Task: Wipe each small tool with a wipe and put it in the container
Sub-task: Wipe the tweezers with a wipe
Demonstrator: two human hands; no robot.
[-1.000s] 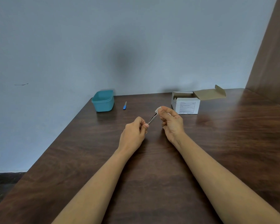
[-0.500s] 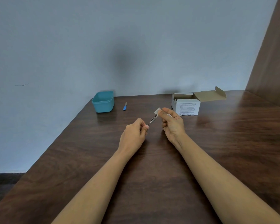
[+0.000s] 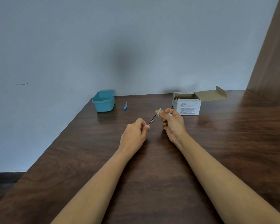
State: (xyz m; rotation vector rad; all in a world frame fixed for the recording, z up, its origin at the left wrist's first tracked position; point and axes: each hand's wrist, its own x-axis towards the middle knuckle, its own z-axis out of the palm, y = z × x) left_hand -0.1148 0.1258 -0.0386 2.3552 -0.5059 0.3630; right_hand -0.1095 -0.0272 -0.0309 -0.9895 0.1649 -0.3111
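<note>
Left hand [image 3: 134, 135] pinched the near end of a slim silver metal tool [image 3: 153, 119] between thumb and curled fingers, mid-table, held above the dark brown wooden table [image 3: 152, 175]. The tool angled up and away toward the far right corner. Right hand [image 3: 173, 122] had its fingers curled round a small white wipe [image 3: 159, 111], pinching it onto the tool's far tip. Couldn't tell whether the tool was tweezers or something else, too small.

The teal rectangular plastic container [image 3: 103, 101] sat at the far left corner of the table, open top, contents not visible. A small blue-handled tool [image 3: 125, 106] lay flat just beside it, near the far edge and apart from the container. A white cardboard box [image 3: 187, 105] stood near the far edge toward the right side, with its brown-lined lid flap folded open to the right. Both forearms were bare and reached in from the near edge.
</note>
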